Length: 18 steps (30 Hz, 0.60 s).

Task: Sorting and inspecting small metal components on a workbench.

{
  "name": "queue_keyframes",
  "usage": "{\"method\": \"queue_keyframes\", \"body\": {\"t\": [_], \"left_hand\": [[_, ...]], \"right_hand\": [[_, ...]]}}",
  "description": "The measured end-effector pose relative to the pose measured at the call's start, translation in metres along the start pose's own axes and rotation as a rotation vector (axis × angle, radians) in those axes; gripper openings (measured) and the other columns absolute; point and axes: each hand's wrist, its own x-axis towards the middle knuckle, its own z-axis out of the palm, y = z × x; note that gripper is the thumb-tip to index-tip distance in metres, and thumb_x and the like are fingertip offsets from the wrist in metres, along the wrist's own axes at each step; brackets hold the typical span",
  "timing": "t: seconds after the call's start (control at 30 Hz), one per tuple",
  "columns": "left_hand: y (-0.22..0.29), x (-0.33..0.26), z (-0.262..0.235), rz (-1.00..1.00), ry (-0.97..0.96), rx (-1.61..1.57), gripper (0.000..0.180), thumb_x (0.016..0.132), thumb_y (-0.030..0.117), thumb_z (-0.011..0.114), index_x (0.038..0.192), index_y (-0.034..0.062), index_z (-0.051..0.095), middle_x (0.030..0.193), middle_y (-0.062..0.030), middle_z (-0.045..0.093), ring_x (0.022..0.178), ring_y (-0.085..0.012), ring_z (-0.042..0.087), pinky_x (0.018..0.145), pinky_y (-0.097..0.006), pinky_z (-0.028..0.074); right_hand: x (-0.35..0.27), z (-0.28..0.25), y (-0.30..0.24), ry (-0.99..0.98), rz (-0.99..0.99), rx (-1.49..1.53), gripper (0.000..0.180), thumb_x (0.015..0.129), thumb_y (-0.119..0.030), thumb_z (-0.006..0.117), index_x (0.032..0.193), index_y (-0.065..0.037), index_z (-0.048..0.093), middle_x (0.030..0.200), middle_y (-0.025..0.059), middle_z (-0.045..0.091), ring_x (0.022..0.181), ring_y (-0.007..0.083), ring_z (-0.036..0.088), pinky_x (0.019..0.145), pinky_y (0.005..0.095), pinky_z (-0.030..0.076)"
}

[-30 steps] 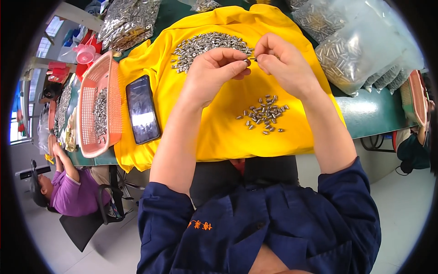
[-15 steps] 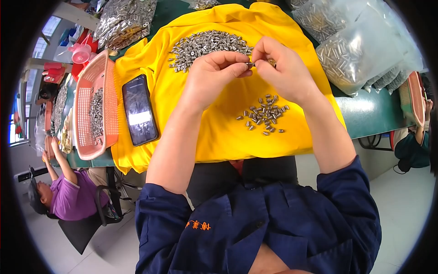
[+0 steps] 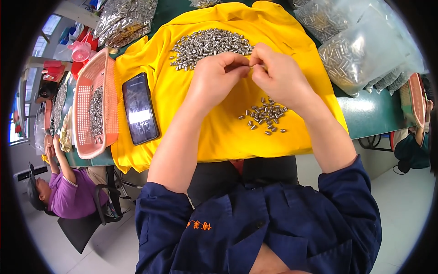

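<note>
Both hands barely moved since a second ago, still pinched together above the yellow cloth (image 3: 214,132). Left hand (image 3: 218,75) and right hand (image 3: 276,75) fingers grasp one small silver metal pin (image 3: 250,65) between them. Light, stiff, slippery; grip at its ends. Small loose pile of pins (image 3: 264,116) lies below.

Both hands (image 3: 248,68) a little further up over the yellow cloth (image 3: 219,132), now at the near edge of the large pile (image 3: 207,45), fingertips pinched closer together, phone (image 3: 140,108) and basket (image 3: 93,105) slightly lower in view
</note>
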Motion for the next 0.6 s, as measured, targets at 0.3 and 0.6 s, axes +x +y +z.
{"method": "queue_keyframes", "body": {"t": [0.3, 0.6], "left_hand": [[-0.008, 0.001, -0.010, -0.083, 0.020, -0.516, 0.013, 0.079, 0.005, 0.056, 0.092, 0.0027, 0.057, 0.081, -0.0024, 0.059, 0.074, -0.0094, 0.055, 0.069, -0.020, 0.044], [-0.004, -0.001, -0.004, -0.203, -0.164, -1.023, 0.012, 0.080, 0.004, 0.054, 0.092, 0.0013, 0.055, 0.082, -0.0067, 0.059, 0.074, -0.0151, 0.059, 0.068, -0.026, 0.050]], "right_hand": [[0.003, -0.002, 0.011, 0.112, -0.049, 0.234, 0.010, 0.072, -0.011, 0.048, 0.077, -0.002, 0.047, 0.060, 0.0066, 0.048, 0.051, 0.0138, 0.044, 0.049, 0.0266, 0.037], [0.002, -0.005, 0.007, 0.022, 0.023, 0.452, 0.008, 0.073, -0.009, 0.047, 0.078, -0.003, 0.048, 0.062, 0.0002, 0.046, 0.054, 0.0070, 0.040, 0.049, 0.0220, 0.034]]}}
